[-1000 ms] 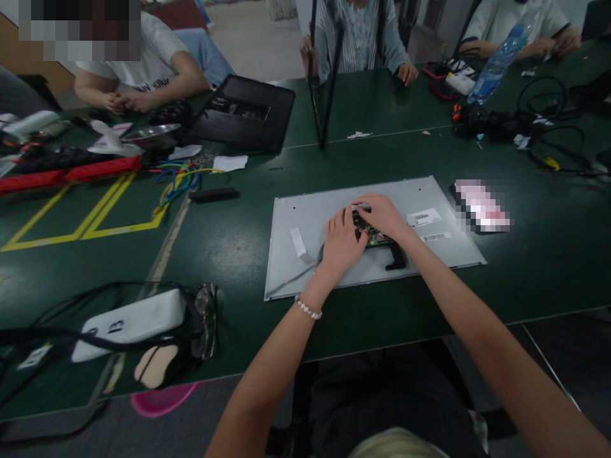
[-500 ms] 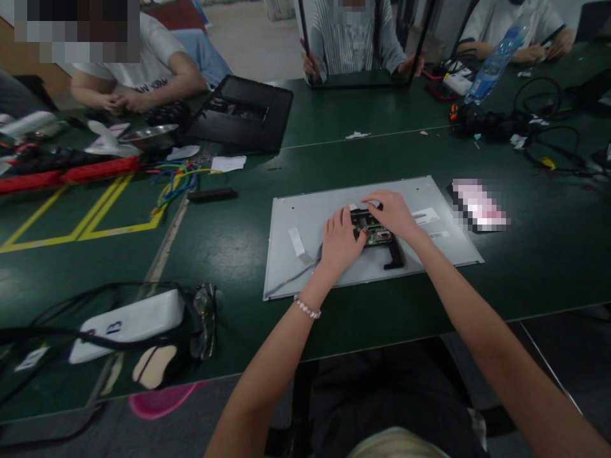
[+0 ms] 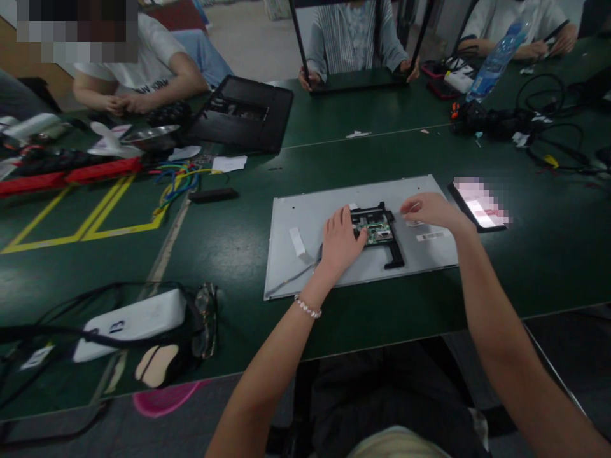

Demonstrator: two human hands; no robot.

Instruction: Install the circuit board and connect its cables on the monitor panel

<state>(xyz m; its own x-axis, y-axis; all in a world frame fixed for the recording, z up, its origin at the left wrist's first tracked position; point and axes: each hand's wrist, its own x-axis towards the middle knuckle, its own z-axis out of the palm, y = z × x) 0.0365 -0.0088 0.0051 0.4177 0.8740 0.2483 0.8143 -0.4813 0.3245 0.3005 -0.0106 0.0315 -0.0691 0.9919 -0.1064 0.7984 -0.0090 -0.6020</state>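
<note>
A flat silver-grey display panel (image 3: 315,203) lies on the green table in front of me. On its middle sits a black plastic bracket (image 3: 395,253) carrying a green circuit board (image 3: 377,233). My left hand (image 3: 341,240) grips the left end of the bracket, its thumb at the board's edge and its fingers over the far side. Right of the bracket, my right hand (image 3: 432,211) hovers above the panel with thumb and fingertips pinched together; whatever they may hold is too small to make out. A thin grey cable (image 3: 296,277) runs from under my left hand across the panel.
A phone (image 3: 482,207) lies right of the panel. At the left are a white power bank-like block (image 3: 133,324), glasses (image 3: 205,321) and coloured wires (image 3: 176,184). Across the table, a person holds a black frame (image 3: 358,83); a black cover (image 3: 245,114) and a bottle (image 3: 499,60) are nearby.
My right hand has left the bracket and moved right over the panel, its fingers pinched. The left hand stays in place. The black frame across the table has shifted slightly.
</note>
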